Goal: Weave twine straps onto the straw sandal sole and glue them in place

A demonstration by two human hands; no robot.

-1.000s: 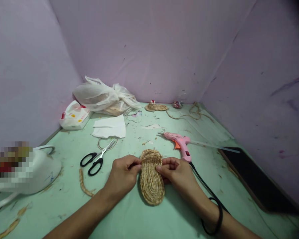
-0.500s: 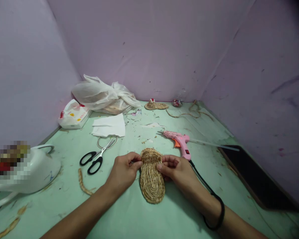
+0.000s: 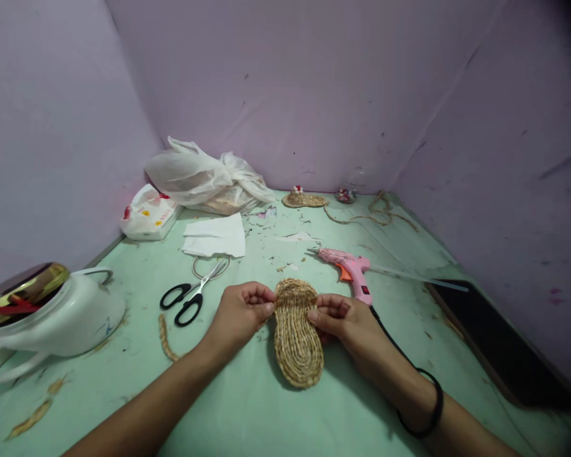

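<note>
A small slipper [image 3: 299, 343] of coiled, braided straw cord lies in front of me, its rounded heel end toward me and a raised band across its far end. My left hand [image 3: 247, 312] pinches the left edge of that band between thumb and fingers. On the opposite side, my right hand [image 3: 342, 320] grips the right edge, thumb on top and some fingertips hidden beneath. Just beyond the right hand rests a pink glue gun [image 3: 356, 273] with a clear glue stick in its back. Black-handled scissors [image 3: 190, 301] lie open left of my left hand.
A short cord piece [image 3: 165, 339] lies by the scissors. White paper [image 3: 216, 236], a plastic bag [image 3: 209, 178] and a tissue pack [image 3: 150, 216] stand behind. Farther back are a beaded slipper [image 3: 305, 200] and a bead jar [image 3: 346, 193]. A white pot [image 3: 71, 324] is left, a dark flat panel [image 3: 495, 349] right.
The view has shifted slightly, so everything appears a little farther right. Both hands keep their hold on the slipper, with only a slight shift of the left fingers.
</note>
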